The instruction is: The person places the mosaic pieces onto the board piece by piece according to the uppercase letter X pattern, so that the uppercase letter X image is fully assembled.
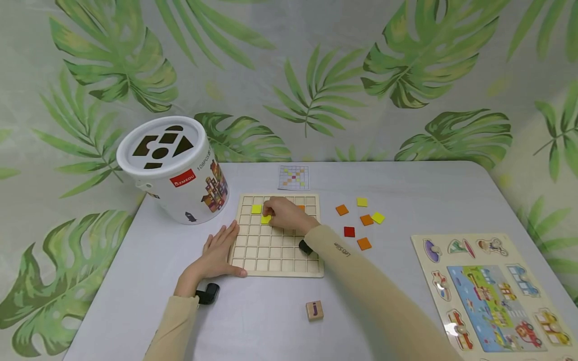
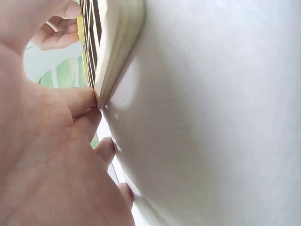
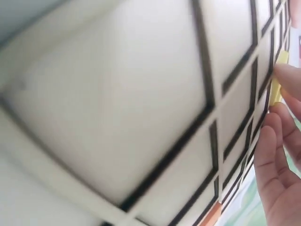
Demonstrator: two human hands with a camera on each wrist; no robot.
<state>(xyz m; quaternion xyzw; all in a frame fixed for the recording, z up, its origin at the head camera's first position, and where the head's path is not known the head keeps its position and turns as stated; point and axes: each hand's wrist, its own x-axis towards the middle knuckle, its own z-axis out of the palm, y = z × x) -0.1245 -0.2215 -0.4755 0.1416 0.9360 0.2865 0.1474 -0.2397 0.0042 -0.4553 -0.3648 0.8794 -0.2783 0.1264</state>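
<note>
On the grid board (image 1: 275,235), the right hand (image 1: 286,214) pinches a yellow tile (image 1: 266,219) over an upper-left cell; the left hand (image 1: 217,253), fingers relaxed, braces the board's left edge. A tilted tile could jam on the cell ridge.

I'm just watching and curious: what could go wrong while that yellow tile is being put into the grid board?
The yellow tile at the right hand fingers may land crooked across a cell edge. The sleeve crosses the wooden grid board and might nudge the orange tile already placed. The left hand only rests against the board's edge, so the board could slide.
</note>
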